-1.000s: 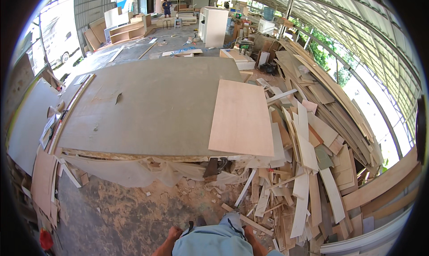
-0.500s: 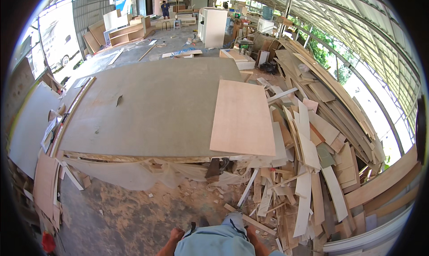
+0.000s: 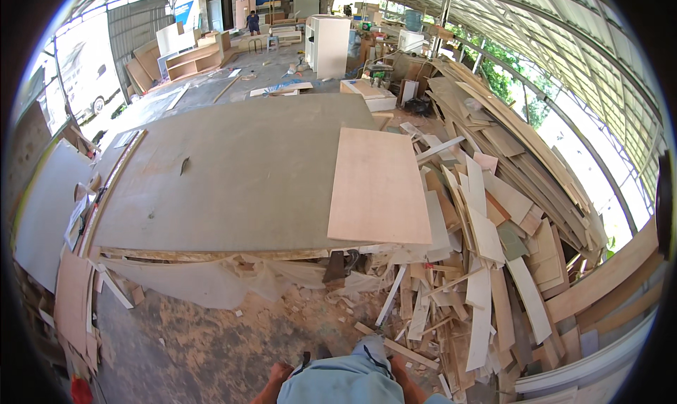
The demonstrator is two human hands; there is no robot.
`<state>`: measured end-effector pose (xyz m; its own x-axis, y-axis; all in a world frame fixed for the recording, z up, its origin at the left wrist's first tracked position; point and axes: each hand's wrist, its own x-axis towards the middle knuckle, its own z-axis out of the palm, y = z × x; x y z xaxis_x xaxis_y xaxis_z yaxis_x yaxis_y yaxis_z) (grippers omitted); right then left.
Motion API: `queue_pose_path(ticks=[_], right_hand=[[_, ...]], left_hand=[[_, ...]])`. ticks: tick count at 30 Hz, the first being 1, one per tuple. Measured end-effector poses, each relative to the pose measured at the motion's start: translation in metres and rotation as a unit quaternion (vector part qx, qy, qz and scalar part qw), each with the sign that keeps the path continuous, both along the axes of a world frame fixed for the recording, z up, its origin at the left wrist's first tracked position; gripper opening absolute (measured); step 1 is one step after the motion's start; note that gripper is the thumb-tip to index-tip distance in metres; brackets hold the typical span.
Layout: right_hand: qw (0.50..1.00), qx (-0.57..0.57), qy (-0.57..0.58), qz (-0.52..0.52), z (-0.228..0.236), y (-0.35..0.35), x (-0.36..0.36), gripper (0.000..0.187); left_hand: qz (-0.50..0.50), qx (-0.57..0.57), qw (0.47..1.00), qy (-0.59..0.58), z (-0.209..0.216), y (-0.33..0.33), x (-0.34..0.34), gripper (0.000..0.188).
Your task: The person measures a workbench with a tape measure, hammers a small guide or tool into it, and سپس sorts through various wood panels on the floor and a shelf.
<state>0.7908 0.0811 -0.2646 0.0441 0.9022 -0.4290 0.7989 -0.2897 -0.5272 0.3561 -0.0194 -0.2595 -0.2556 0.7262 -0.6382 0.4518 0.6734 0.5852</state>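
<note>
My left hand (image 3: 281, 372) is beside my waist at the lower edge, against the light blue shirt (image 3: 338, 381). On the other side of the shirt is my right hand (image 3: 399, 367), partly covered by the cloth. The fingers of both hands are too hidden to read, and nothing held shows in either. In front of me, out of reach of both hands, stands a wide work table with a grey-brown top (image 3: 240, 171). A pinkish plywood panel (image 3: 381, 185) lies flat on its right end.
Piled wood offcuts (image 3: 486, 242) and long stacked boards (image 3: 522, 157) crowd the right. Sawdust and scraps cover the floor (image 3: 233, 347). A wooden strip (image 3: 113, 185) runs along the table's left edge. Farther back stand a white cabinet (image 3: 330, 48) and another person (image 3: 254, 22).
The view has shifted slightly, so the table and the far objects sit a little further left. My hands stay at my waist.
</note>
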Motion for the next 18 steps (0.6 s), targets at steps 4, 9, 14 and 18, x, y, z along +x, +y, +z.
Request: queue_pose_path(ticks=[4,9,14,18], right_hand=[[1.000,-0.005,-0.006,0.007,0.009,-0.001,-0.007,0.027],[1.000,0.003,0.005,-0.009,0.011,0.000,-0.004,0.026],[0.999,-0.015,0.029,-0.020,0.013,0.000,-0.009,0.026],[1.000,-0.012,0.004,-0.010,-0.002,-0.004,-0.003,0.026]], left_hand=[[-0.012,0.007,1.000,0.010,-0.004,-0.004,-0.003,0.027],[-0.061,0.038,0.997,0.006,-0.021,-0.007,-0.006,0.029],[-0.048,0.058,0.997,-0.005,-0.036,-0.021,-0.016,0.030],[-0.060,0.108,0.992,-0.024,-0.043,-0.028,-0.021,0.028]])
